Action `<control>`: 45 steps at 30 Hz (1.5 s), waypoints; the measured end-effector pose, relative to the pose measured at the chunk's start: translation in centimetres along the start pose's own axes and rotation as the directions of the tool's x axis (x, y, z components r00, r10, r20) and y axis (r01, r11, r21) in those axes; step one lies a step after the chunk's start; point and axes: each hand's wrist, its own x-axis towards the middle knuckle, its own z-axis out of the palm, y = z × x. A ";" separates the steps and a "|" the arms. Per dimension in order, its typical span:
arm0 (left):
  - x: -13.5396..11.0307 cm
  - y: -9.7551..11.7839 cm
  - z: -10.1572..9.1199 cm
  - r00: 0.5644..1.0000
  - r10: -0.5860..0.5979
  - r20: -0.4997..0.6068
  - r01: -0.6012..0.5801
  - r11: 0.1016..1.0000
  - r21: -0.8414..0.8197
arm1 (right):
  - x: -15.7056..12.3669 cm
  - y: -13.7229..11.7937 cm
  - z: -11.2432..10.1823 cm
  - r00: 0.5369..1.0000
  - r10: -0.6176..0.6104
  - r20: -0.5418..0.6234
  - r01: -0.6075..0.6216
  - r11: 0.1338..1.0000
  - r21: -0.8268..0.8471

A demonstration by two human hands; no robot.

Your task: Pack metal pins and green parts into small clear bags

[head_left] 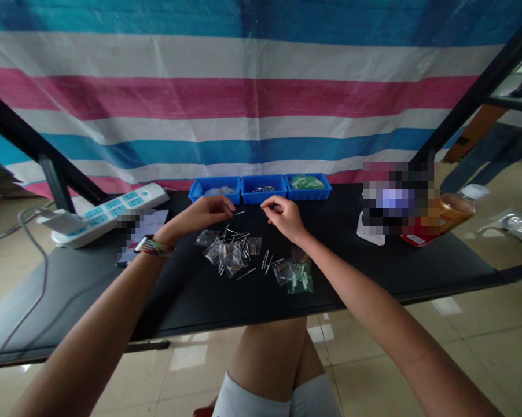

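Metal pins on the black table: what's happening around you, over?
Left hand near left blue bin, right hand near middle blue bin; any hold unclear. Metal pins scattered loose on the table. Clear bags mixed among them.

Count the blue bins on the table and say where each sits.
3, in a row at the far edge of the black table: left bin, middle bin, and right bin with green packaging inside.

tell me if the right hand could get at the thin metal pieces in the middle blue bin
Probably yes: the right hand is close to the near side of the middle blue bin, whose top is open, and nothing visible blocks its way to the thin metal pieces inside.
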 end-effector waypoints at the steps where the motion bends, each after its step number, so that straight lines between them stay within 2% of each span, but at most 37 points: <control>1: 0.1 0.3 0.6 0.999 0.035 -0.035 -0.036 0.999 -0.025 | -0.2 -0.3 0.2 0.998 -0.008 0.059 0.007 1.000 0.016; 3: 0.2 0.9 1.7 0.995 0.075 -0.065 -0.078 0.996 -0.049 | -0.6 -0.8 0.6 0.988 -0.032 0.154 0.027 0.999 0.039; 5: 0.2 1.4 2.8 0.992 0.095 -0.082 -0.100 0.993 -0.055 | -0.9 -1.1 0.9 0.980 -0.040 0.194 0.032 0.998 0.047; 10: -0.3 1.9 4.1 0.984 0.110 -0.137 -0.118 0.991 -0.055 | -1.2 -1.4 0.9 0.996 0.001 0.091 -0.007 0.998 0.068; 16: -0.9 1.8 4.4 0.961 0.095 -0.260 -0.104 0.994 -0.019 | -1.3 -1.7 1.0 0.992 -0.008 0.127 -0.015 0.984 0.179; 26: -1.4 2.1 4.9 0.942 0.043 -0.334 -0.056 0.998 -0.032 | -1.8 -2.0 1.2 0.989 0.049 0.142 -0.077 0.977 0.197; 33: -1.5 2.4 5.1 0.943 0.071 -0.325 -0.100 0.992 -0.072 | -1.5 -1.8 1.0 0.994 0.033 0.101 -0.048 0.988 0.148; 37: -1.5 2.2 5.2 0.943 0.053 -0.328 -0.071 0.997 -0.042 | -1.5 -1.9 1.0 0.994 0.030 0.107 -0.046 0.988 0.150; 42: -1.7 2.4 5.3 0.943 0.045 -0.330 -0.057 0.998 -0.025 | -1.7 -2.4 1.2 0.994 0.049 0.100 -0.071 0.970 0.234; 45: -1.7 2.5 5.5 0.939 0.031 -0.342 -0.039 0.999 -0.016 | -1.7 -2.7 1.2 0.992 0.037 0.124 -0.063 0.974 0.217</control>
